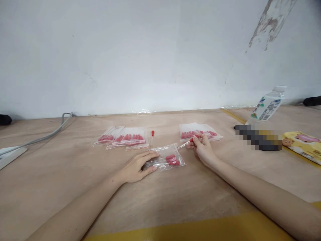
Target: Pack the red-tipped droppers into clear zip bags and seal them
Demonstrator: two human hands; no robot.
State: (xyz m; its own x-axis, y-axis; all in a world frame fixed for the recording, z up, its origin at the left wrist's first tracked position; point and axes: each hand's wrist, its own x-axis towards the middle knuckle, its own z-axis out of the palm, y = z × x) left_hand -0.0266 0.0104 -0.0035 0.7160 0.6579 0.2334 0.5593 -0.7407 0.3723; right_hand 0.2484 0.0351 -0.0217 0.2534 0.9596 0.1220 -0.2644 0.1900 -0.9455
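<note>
My left hand (139, 165) lies on the wooden table (75, 187) with its fingers pressing the left end of a small clear bag (168, 159) that holds a few red-bulbed droppers. My right hand (202, 148) pinches one glass dropper with a red bulb (187, 143); its tip points at the open end of that bag. Just behind my right hand lies a pile of loose red-bulbed droppers on clear plastic (199, 132).
Several filled bags of droppers (122, 138) lie at centre left, with one loose dropper (152, 137) beside them. A grey cable (47, 134) and white power strip (10, 154) are at the left. A plastic bottle (267, 107) and yellow wipes pack (302, 144) sit at the right.
</note>
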